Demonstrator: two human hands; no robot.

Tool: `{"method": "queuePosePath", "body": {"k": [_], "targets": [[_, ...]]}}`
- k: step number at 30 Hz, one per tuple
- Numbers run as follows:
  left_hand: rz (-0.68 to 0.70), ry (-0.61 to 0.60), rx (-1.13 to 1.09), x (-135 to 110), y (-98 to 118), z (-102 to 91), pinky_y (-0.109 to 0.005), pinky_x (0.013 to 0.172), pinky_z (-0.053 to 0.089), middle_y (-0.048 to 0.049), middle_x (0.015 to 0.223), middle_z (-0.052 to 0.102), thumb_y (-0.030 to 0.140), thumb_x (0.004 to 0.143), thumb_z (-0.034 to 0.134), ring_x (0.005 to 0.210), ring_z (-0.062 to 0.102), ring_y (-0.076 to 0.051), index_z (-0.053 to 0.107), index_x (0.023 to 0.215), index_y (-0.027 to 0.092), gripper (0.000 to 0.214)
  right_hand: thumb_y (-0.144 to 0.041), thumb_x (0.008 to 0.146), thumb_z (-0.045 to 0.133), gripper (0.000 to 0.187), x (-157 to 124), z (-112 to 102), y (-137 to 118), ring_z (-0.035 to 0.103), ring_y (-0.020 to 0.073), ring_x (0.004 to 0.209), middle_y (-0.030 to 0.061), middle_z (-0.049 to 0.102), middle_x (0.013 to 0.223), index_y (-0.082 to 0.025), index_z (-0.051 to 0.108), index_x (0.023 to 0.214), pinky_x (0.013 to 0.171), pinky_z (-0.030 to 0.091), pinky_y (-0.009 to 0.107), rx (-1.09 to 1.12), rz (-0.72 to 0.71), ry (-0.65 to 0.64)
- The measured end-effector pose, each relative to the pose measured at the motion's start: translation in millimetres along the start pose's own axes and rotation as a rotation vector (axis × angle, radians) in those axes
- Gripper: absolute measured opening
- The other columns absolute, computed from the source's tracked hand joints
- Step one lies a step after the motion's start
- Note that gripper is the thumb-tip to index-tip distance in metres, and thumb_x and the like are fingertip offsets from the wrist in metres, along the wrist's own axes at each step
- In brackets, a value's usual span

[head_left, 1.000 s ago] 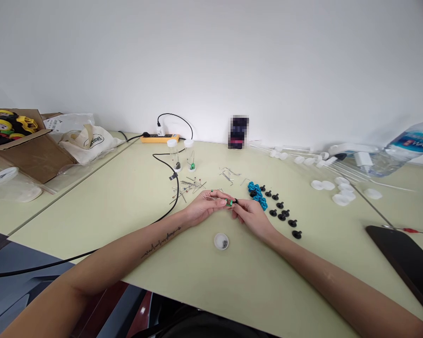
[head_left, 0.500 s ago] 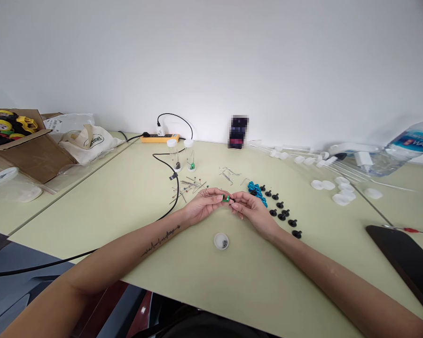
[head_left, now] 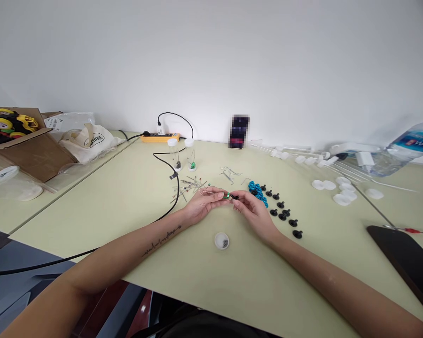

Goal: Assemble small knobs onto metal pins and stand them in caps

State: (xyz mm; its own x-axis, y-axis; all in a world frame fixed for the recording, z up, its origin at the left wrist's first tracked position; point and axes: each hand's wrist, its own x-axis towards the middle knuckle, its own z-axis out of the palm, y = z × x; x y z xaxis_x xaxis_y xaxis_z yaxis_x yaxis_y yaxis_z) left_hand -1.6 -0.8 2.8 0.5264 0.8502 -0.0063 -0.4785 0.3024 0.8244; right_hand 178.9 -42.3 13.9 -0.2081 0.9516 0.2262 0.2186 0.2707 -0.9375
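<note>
Over the pale green table (head_left: 134, 202), my left hand (head_left: 204, 204) pinches a small green piece (head_left: 226, 195) threaded on a thin metal pin. My right hand (head_left: 252, 211) meets it fingertip to fingertip and pinches a tiny black piece (head_left: 235, 197) at the pin's end. A small white cap (head_left: 221, 241) with dark bits inside lies just below both hands. A cluster of blue beads (head_left: 257, 191) and a row of black studs (head_left: 282, 213) lie right of my right hand. Loose pins (head_left: 190, 185) are scattered behind my left hand.
A black cable (head_left: 169, 169) runs from a yellow power strip (head_left: 160, 137) past two small vials (head_left: 181, 155). White caps (head_left: 338, 188) and tubes lie at right with a water bottle (head_left: 409, 143). A dark phone (head_left: 405, 256) lies at far right, a cardboard box (head_left: 24, 150) at left.
Both hands have lifted slightly and shifted a little away from me, keeping the green piece pinched between them; nothing else on the table has moved.
</note>
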Motion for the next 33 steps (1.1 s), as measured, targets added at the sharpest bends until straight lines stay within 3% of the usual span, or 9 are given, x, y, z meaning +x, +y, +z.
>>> {"method": "queuePosePath", "body": {"k": [6,22,28,33], "targets": [[0.0,0.028,0.028,-1.2,-0.5,2.0,-0.033,0.09,0.042,-0.0079,0.095,0.064,0.018,0.066,0.07,0.084,0.06,-0.014,0.065,0.08,0.01,0.017,-0.034,0.083,0.05,0.016,-0.6,0.7,1.6,0.057,0.0164,0.075,0.002,0.059,0.077,-0.021,0.053,0.091,0.069,0.045,0.03,-0.076,0.003,0.042],[-0.005,0.002,0.128,-0.1,-1.1,-1.2,-0.029,0.08,0.044,-0.0065,0.086,0.064,0.022,0.067,0.07,0.075,0.058,-0.011,0.066,0.083,0.01,0.021,-0.023,0.085,0.043,0.014,-4.3,2.5,-1.0,0.054,0.0169,0.073,0.0049,0.057,0.088,-0.022,0.055,0.091,0.066,0.043,0.031,-0.494,-0.173,0.015],[0.018,-0.01,0.104,0.9,-2.8,-3.4,-0.029,0.078,0.044,-0.0064,0.087,0.063,0.021,0.065,0.071,0.074,0.058,-0.011,0.066,0.082,0.011,0.02,-0.026,0.083,0.049,0.013,-5.7,3.0,1.0,0.058,0.0186,0.081,0.0034,0.062,0.088,-0.023,0.052,0.095,0.072,0.046,0.032,-0.393,-0.085,0.078],[0.025,-0.01,0.102,2.0,-3.7,-5.3,-0.03,0.079,0.045,-0.0074,0.092,0.063,0.02,0.063,0.072,0.077,0.058,-0.013,0.067,0.081,0.012,0.02,-0.033,0.083,0.048,0.015,-5.7,2.2,1.9,0.06,0.0183,0.071,0.0025,0.063,0.074,-0.023,0.053,0.094,0.067,0.049,0.033,-0.248,-0.008,0.042]]}}
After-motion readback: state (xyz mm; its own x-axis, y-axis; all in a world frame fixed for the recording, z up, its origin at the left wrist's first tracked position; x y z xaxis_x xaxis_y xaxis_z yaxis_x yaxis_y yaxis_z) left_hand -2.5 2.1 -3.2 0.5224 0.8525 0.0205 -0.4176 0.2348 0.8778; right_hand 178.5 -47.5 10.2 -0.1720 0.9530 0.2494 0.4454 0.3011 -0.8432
